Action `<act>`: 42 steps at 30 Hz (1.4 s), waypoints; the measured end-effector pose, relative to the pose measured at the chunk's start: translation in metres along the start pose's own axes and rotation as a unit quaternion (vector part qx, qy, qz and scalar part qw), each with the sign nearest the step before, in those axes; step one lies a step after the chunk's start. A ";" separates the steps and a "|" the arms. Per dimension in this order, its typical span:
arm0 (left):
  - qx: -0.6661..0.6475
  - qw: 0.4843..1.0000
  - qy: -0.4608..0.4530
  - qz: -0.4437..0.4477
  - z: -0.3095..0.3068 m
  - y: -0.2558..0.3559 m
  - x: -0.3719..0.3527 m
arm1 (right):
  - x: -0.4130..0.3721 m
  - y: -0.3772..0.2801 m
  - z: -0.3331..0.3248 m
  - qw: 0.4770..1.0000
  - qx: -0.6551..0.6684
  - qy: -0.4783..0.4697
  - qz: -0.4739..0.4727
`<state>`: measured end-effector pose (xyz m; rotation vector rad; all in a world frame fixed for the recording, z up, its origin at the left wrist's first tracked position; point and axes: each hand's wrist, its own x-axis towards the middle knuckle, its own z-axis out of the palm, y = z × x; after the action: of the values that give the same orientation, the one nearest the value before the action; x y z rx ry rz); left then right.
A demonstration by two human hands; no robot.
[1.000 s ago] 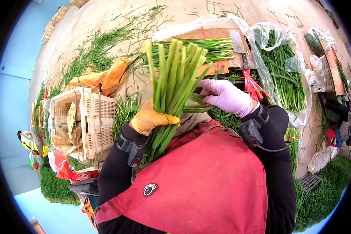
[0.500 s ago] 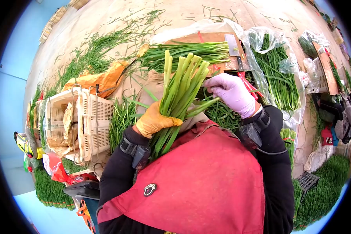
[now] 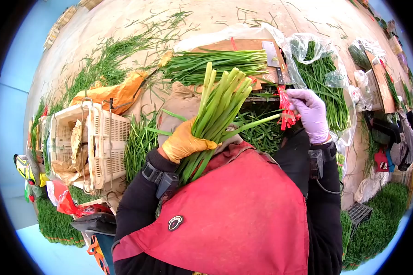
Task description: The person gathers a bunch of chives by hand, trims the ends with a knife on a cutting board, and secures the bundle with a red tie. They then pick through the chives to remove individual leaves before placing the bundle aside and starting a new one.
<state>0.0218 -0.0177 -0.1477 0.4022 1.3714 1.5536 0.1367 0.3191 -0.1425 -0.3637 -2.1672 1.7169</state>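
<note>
My left hand (image 3: pixel 184 141), in an orange-yellow glove, is wrapped round a bunch of green stalks (image 3: pixel 220 103) with pale cut ends upward. One stalk sticks out to the right of the bunch. My right hand (image 3: pixel 309 112), in a pale purple glove, is pinched at a bundle of red ties (image 3: pixel 286 110); whether a tie is between its fingertips is too small to tell. Beyond the bunch, more long green stalks (image 3: pixel 215 64) lie on a brown board (image 3: pixel 243 44). A cleaver (image 3: pixel 271 56) rests at that board's right end.
At the left stands a white plastic crate (image 3: pixel 106 142) with an orange sack (image 3: pixel 114 94) behind it. A clear bag (image 3: pixel 303 43) of green stalks is at the right. Loose leaves (image 3: pixel 105 64) litter the floor, and a black crate (image 3: pixel 359 213) sits at the lower right.
My right hand has moved right from beside the bunch to the red ties. My left hand still holds the bunch, which has shifted slightly right.
</note>
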 end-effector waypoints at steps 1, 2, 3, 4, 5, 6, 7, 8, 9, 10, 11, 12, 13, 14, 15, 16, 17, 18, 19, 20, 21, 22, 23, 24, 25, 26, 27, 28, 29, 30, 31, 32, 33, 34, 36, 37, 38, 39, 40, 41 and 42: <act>0.023 1.000 0.007 0.004 -0.001 -0.002 0.000 | -0.001 0.011 -0.010 1.000 -0.009 0.030 0.002; 0.027 0.999 0.016 0.014 -0.001 -0.002 -0.001 | -0.003 0.023 -0.029 0.998 -0.054 -0.004 0.032; 0.032 0.999 0.025 0.024 0.000 -0.002 -0.002 | -0.004 0.031 -0.047 0.992 -0.098 -0.038 0.062; 0.036 0.998 0.033 0.034 0.000 -0.002 -0.003 | -0.009 0.028 -0.057 0.960 -0.246 -0.128 0.029; 0.044 0.998 0.034 0.037 0.000 -0.001 -0.003 | -0.007 0.026 -0.061 0.921 -0.312 -0.234 -0.016; 0.052 0.997 0.034 0.040 0.000 -0.001 -0.003 | -0.012 0.013 -0.055 0.910 -0.347 -0.224 -0.041; 0.059 0.997 0.033 0.043 0.000 -0.001 -0.002 | -0.017 -0.004 -0.042 0.897 -0.381 -0.214 -0.065; 0.057 0.997 0.033 0.035 0.000 -0.002 -0.002 | -0.017 -0.015 -0.031 0.910 -0.354 -0.210 -0.054; 0.055 0.998 0.033 0.027 -0.001 -0.004 -0.001 | -0.013 -0.018 -0.019 0.905 -0.347 -0.225 -0.099; 0.054 0.998 0.032 0.018 -0.002 -0.004 -0.001 | -0.010 -0.019 -0.004 0.903 -0.323 -0.260 -0.111; 0.051 0.998 0.034 0.025 -0.001 -0.003 -0.001 | -0.008 -0.016 0.012 0.899 -0.300 -0.293 -0.124; 0.047 0.998 0.036 0.032 0.001 -0.002 -0.002 | -0.005 -0.005 0.024 0.905 -0.247 -0.332 -0.101; 0.041 0.998 0.039 0.039 0.002 -0.002 -0.003 | -0.004 0.010 0.035 0.906 -0.193 -0.370 -0.078; 0.040 0.998 0.036 0.027 -0.001 -0.002 -0.004 | -0.008 0.019 0.040 0.920 -0.153 -0.359 0.017; 0.036 0.999 0.035 0.013 -0.005 -0.003 -0.006 | -0.007 0.015 0.042 0.931 -0.117 -0.343 0.050; 0.032 0.999 0.035 -0.001 -0.009 -0.005 -0.009 | -0.005 0.009 0.042 0.938 -0.081 -0.327 0.085; 0.035 0.998 0.044 0.004 -0.011 -0.006 -0.011 | -0.004 0.004 0.044 0.942 -0.045 -0.309 0.120; 0.040 0.998 0.050 0.010 -0.013 -0.006 -0.012 | -0.002 0.003 0.042 0.941 0.013 -0.296 0.166; 0.046 0.997 0.054 0.017 -0.015 -0.005 -0.011 | 0.002 0.000 0.040 0.941 0.022 -0.291 0.173; 0.044 0.998 0.042 0.034 -0.018 -0.006 -0.010 | 0.006 -0.008 0.037 0.942 -0.024 -0.283 0.180; 0.035 0.997 0.052 0.047 -0.017 -0.002 -0.010 | 0.010 -0.021 0.035 0.940 -0.072 -0.275 0.188; 0.025 0.996 0.062 0.061 -0.014 0.003 -0.013 | 0.014 -0.018 0.031 0.944 -0.105 -0.270 0.158; 0.014 0.994 0.073 0.074 -0.014 0.006 -0.015 | 0.018 -0.022 0.029 0.947 -0.116 -0.264 0.140; 0.013 0.995 0.067 0.076 -0.020 0.004 -0.016 | 0.021 -0.031 0.028 0.951 -0.125 -0.243 0.143; 0.005 0.994 0.067 0.082 -0.023 0.004 -0.017 | 0.025 -0.038 0.027 0.955 -0.135 -0.222 0.144; -0.003 0.994 0.068 0.089 -0.025 0.006 -0.019 | 0.029 -0.040 0.027 0.960 -0.129 -0.202 0.143; -0.010 0.993 0.068 0.096 -0.026 0.008 -0.021 | 0.034 -0.042 0.027 0.966 -0.129 -0.184 0.126; -0.009 0.991 0.083 0.105 -0.028 0.008 -0.022 | 0.040 -0.038 0.026 0.970 -0.131 -0.172 0.114; -0.009 0.991 0.082 0.109 -0.030 0.010 -0.025 | 0.048 -0.034 0.025 0.973 -0.132 -0.159 0.101; -0.009 0.990 0.081 0.113 -0.033 0.012 -0.027 | 0.054 -0.041 0.027 0.974 -0.141 -0.149 0.094; -0.010 0.990 0.081 0.117 -0.033 0.012 -0.029 | 0.062 -0.047 0.028 0.973 -0.146 -0.153 0.090; -0.012 0.986 0.093 0.141 -0.032 0.012 -0.030 | 0.069 -0.057 0.031 0.972 -0.156 -0.148 0.091; -0.028 0.987 0.092 0.132 -0.032 0.015 -0.032 | 0.076 -0.065 0.035 0.971 -0.165 -0.145 0.091; -0.044 0.987 0.092 0.123 -0.032 0.019 -0.036 | 0.083 -0.067 0.037 0.975 -0.154 -0.141 0.079; -0.056 0.986 0.095 0.128 -0.033 0.024 -0.040 | 0.089 -0.080 0.048 0.974 -0.158 -0.145 0.074; -0.066 0.984 0.091 0.138 -0.031 0.030 -0.042 | 0.090 -0.087 0.054 0.973 -0.159 -0.149 0.073; -0.075 0.982 0.088 0.147 -0.027 0.039 -0.044 | 0.090 -0.093 0.060 0.967 -0.177 -0.171 0.065; -0.084 0.980 0.087 0.155 -0.025 0.047 -0.044 | 0.087 -0.097 0.067 0.967 -0.170 -0.188 0.037; -0.091 0.980 0.089 0.155 -0.025 0.051 -0.041 | 0.085 -0.105 0.074 0.957 -0.184 -0.220 0.040; -0.097 0.978 0.092 0.163 -0.027 0.051 -0.036 | 0.083 -0.114 0.081 0.947 -0.197 -0.251 0.042; -0.096 0.977 0.093 0.168 -0.028 0.051 -0.030 | 0.078 -0.121 0.090 0.946 -0.179 -0.270 0.028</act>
<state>-0.0085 -0.0520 -0.1006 0.3918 1.3261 2.0281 0.0303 0.2436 -0.0339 -0.0346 -2.9029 1.5760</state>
